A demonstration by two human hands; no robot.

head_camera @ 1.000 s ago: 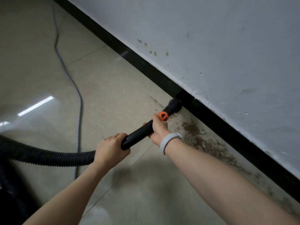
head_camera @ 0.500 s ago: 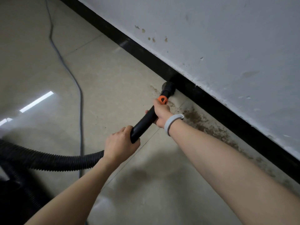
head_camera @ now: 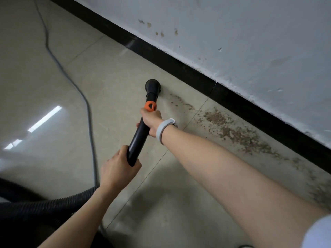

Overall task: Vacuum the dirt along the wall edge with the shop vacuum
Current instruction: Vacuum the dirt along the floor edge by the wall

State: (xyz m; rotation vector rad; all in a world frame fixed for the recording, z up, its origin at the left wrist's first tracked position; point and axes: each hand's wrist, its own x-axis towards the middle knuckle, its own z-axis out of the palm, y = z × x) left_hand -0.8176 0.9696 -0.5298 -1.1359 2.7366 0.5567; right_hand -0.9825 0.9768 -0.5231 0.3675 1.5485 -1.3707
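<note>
A black vacuum wand (head_camera: 138, 138) with an orange collar (head_camera: 150, 106) ends in a round black nozzle (head_camera: 152, 86) set on the beige floor tile, a short way out from the black baseboard (head_camera: 188, 70). My right hand (head_camera: 152, 122), with a grey wristband, grips the wand just below the collar. My left hand (head_camera: 118, 171) grips the wand's lower end, where the ribbed black hose (head_camera: 53, 203) joins. Brown dirt (head_camera: 232, 131) lies in a band along the baseboard, to the right of the nozzle.
A grey power cord (head_camera: 86, 102) snakes across the floor on the left. The scuffed white wall (head_camera: 250, 42) rises above the baseboard. A dark vacuum body (head_camera: 10, 230) fills the lower left corner. Ceiling lights reflect on the glossy tiles.
The nozzle has pulled away from the baseboard and swung left onto the open tile. Both hands kept their grip on the wand, which now points more straight ahead.
</note>
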